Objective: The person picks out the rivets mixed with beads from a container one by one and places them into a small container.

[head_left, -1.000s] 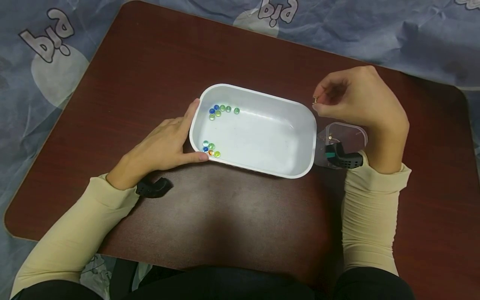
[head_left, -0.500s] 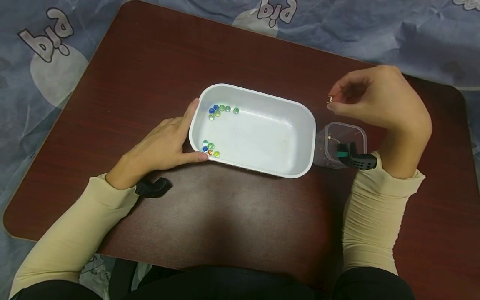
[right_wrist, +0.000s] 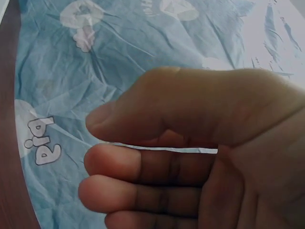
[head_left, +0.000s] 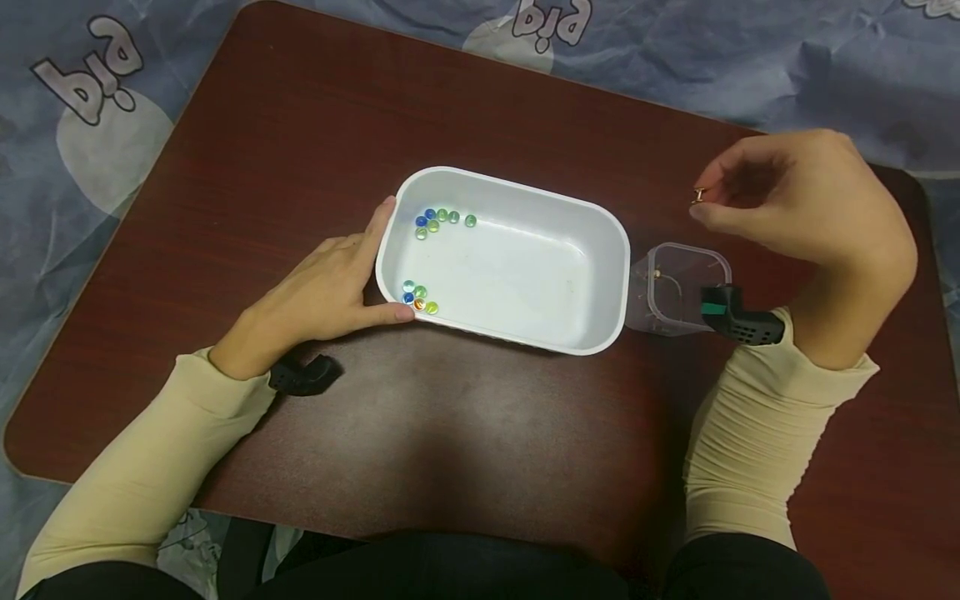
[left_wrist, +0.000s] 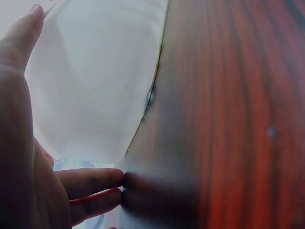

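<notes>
In the head view my left hand (head_left: 322, 287) rests against the left end of a white tray (head_left: 517, 340). Its thumb and forefinger are spread straight along the rim, and the left wrist view has two lower fingers (left_wrist: 93, 183) lying straight by the table. Glass marbles (head_left: 432, 226) in blue, green and yellow sit in two groups at the tray's left end. My right hand (head_left: 810, 200), raised to the right of the tray, pinches a small gold-coloured, spool-shaped piece (head_left: 698, 195) between thumb and forefinger. That piece cannot be made out in the right wrist view.
Against the tray's right end stands a clear plastic container (head_left: 667, 327), with a tiny gold-coloured bit (head_left: 657, 273) visible in it. The dark red-brown tabletop (head_left: 360, 108) has rounded corners, and a blue printed cloth (head_left: 847, 75) lies beyond its far edge.
My right hand has moved steadily to the right, away from the tray, with the gold-coloured piece still pinched. More of the clear container now shows. My left hand and the marbles stay put.
</notes>
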`<state>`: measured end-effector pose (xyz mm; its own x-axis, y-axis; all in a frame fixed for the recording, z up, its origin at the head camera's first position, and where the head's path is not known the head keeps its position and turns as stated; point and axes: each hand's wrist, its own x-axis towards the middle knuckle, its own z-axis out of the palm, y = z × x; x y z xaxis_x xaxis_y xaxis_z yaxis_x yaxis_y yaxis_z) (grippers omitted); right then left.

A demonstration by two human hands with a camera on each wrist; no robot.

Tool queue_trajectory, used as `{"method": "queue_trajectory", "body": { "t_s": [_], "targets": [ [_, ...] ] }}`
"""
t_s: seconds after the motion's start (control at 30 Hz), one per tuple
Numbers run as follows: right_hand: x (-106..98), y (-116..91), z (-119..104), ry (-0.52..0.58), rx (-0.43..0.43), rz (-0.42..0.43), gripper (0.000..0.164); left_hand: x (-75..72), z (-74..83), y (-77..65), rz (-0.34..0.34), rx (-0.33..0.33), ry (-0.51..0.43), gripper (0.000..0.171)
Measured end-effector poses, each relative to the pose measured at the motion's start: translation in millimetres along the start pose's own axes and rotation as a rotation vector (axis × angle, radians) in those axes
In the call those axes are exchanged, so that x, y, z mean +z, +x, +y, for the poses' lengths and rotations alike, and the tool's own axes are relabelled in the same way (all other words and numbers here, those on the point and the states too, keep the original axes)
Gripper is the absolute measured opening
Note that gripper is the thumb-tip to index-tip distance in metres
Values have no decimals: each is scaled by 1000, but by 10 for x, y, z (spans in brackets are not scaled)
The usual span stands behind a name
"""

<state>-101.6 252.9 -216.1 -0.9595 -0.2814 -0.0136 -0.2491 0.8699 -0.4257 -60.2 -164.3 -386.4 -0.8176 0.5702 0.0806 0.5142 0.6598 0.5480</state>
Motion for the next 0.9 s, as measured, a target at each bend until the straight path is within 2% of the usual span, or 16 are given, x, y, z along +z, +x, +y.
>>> {"method": "queue_trajectory", "body": {
  "t_s": [0.33,0.53,0.73,0.9],
  "targets": [
    [-122,-111,84,93,52,27,11,-9,-2,-2,-5,1,-4,117],
    [-183,-182,141,155,80,80,12,-5,-1,4,-5,0,-6,118],
    [-196,-230,189,180,33,149,24,-9,5,3,-5,-4,-4,117],
    [-202,-254,225,210,12,172,35,0,4,3,8,11,-2,118]
  ]
}}
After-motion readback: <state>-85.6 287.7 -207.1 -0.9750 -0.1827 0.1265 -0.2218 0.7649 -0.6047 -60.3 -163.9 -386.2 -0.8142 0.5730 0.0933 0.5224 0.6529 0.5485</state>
